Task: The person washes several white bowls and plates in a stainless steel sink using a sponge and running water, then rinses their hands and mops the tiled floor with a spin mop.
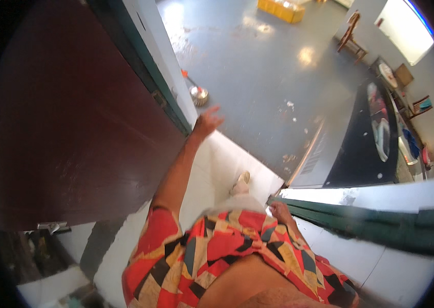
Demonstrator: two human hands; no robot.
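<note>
My left hand reaches forward beside the green door frame, fingers apart and nothing in it. A dark red door stands along my left side, with a metal handle on it. My right hand hangs low near the right-hand green frame; its fingers look partly curled, and whether it touches the frame or holds something is unclear. Between the frames lies a pale doorway threshold, where one of my feet, in a light shoe, is visible.
Beyond the threshold is a shiny grey floor with scattered white scraps. A round-headed brush or mop rests by the left wall. Further off are a yellow crate and a wooden chair. A black panel stands right.
</note>
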